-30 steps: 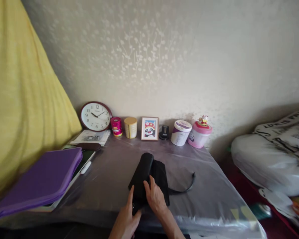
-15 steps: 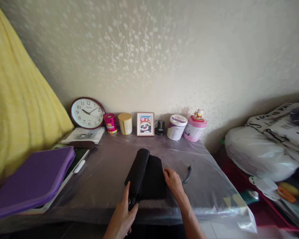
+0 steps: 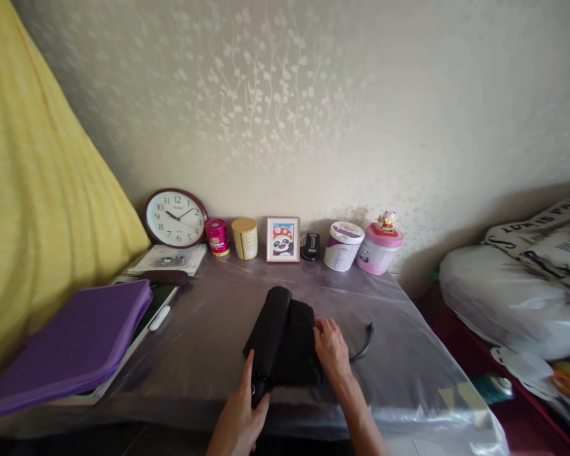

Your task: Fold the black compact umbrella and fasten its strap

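Note:
A black folding umbrella (image 3: pixel 268 329) lies on the plastic-covered table, its canopy partly rolled and a loose flap spread to the right. Around the handle at the near end, my left hand (image 3: pixel 241 405) is closed, with the index finger stretched along the rolled fabric. My right hand (image 3: pixel 331 349) has its fingers bent over the flap's right edge; the thumb is mostly hidden. From beside that wrist a thin dark strap (image 3: pixel 363 345) runs out to the right and curls upward.
Along the wall stand a clock (image 3: pixel 177 218), a pink can (image 3: pixel 217 237), a yellow-lidded tin (image 3: pixel 244 239), a panda picture frame (image 3: pixel 283 240), a small black device (image 3: pixel 310 247) and two tubs (image 3: pixel 343 247). Purple folders (image 3: pixel 71 342) lie left. Bags (image 3: pixel 508 297) are piled beyond the table's right edge.
The whole view has shifted slightly, so things appear farther right. My right hand's fingers now reach a little more over the flap's edge. My left hand keeps its hold on the handle.

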Demonstrator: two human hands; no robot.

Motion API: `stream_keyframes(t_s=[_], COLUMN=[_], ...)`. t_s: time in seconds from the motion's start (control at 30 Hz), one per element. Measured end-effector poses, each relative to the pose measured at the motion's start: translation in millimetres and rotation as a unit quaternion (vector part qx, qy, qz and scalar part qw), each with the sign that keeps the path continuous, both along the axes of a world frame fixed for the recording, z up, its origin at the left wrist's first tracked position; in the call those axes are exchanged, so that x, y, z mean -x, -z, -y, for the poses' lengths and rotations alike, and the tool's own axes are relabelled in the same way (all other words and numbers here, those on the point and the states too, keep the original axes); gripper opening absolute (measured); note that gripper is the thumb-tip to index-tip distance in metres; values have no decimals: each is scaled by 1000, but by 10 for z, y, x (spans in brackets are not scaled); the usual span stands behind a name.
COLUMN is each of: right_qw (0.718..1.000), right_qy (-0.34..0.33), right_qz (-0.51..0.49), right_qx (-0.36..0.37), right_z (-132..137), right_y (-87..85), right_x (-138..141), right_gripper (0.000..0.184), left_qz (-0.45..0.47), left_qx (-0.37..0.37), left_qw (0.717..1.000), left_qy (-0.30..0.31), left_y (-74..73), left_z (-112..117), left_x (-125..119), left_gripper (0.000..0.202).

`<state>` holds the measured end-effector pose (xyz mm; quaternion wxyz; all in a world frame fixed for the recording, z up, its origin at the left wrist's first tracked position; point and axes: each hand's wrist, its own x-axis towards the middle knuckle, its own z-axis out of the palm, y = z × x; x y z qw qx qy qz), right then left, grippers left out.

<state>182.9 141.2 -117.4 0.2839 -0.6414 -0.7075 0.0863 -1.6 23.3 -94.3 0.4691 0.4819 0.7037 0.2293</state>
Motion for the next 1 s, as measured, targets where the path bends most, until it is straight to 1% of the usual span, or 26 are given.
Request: stream_keyframes(t_s=[0.1,0.17,0.23,0.3,0.4,0.5,0.6,0.73,0.83,0.93,1.0], right_qw=[992,986,987,992,996,995,995,995,995,998,998], right_qy=[-106,-145,-142,-119,-80,-45,-26,-23,-42,-39,-26], right_qz=[-47,-57,-49,-24,20,51,75,85,77,51,46], right_qx=[-40,-54,-51,-29,25,67,67,55,55,24,-15], right_z=[27,50,61,40,-62,-203,-340,-521,-644,-663,-578], right_y=[-21,21,83,120,81,-9,-57,-75,-102,-99,-66], right_x=[252,460,658,814,942,986,1028,1100,1069,933,843], right_gripper=[28,32,40,49,57,60,61,56,48,43,42], left_qz=[-66,-95,-111,-125,-151,-186,-211,-208,-206,-214,-224], left_qx=[-40,-53,-58,-63,-59,-27,3,15,28,35,34], left_qw=[997,994,992,990,986,980,974,975,975,973,970], left_qy=[6,11,18,26,44,65,77,75,73,79,88], left_y=[110,180,233,266,279,250,188,114,83,67,65], left_z=[-16,-30,-41,-47,-54,-70,-88,-95,-93,-94,-96], left_x=[1,1,-1,-7,-26,-55,-78,-90,-98,-111,-119], left_gripper=[75,76,76,75,76,80,82,81,80,81,81])
